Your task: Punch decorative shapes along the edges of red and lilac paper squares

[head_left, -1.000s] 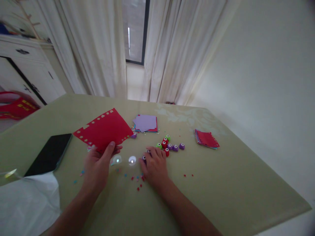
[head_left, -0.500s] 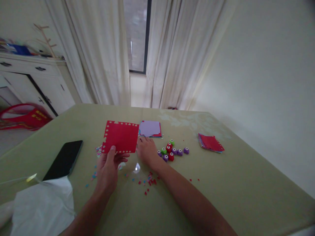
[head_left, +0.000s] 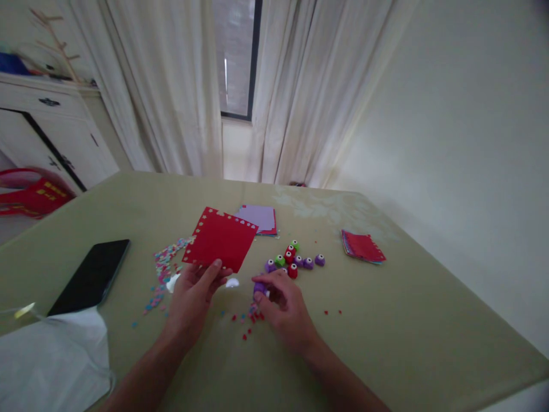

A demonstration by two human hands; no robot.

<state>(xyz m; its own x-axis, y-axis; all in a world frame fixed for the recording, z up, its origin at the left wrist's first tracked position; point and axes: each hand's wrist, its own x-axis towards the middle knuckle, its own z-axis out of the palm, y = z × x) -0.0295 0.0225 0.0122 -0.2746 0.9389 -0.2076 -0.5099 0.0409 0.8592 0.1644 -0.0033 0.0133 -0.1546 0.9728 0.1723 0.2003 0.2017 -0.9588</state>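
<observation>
Head view: my left hand [head_left: 195, 292] is gripping a sheet of red paper [head_left: 221, 240] by its lower edge, the thumb lying on the near face and the fingers passing behind. The red paper is standing tilted in front of me, showing small cut-out holes along its upper and left edges, and is overlapping the near left part of a lilac-topped paper stack [head_left: 259, 218]. My right hand [head_left: 287, 306] is closing narrowly on a purple toy [head_left: 259, 288], pinching it between thumb and fingers to the right of the sheet; whether the toy is touching the table [head_left: 407, 332] I cannot tell. Just beyond that hand, a cluster of red, green and purple one-eyed toys [head_left: 289, 257] is sitting on the tabletop. Coloured paper bits [head_left: 165, 260] are lying scattered left of the sheet, and red bits [head_left: 244, 336] are lying between my wrists. Farther right, a red-topped paper stack [head_left: 363, 247] is resting well apart from both hands. At far left, a black phone [head_left: 88, 277] is lying flat, with a white sheet [head_left: 55, 360] spreading nearer to me.
</observation>
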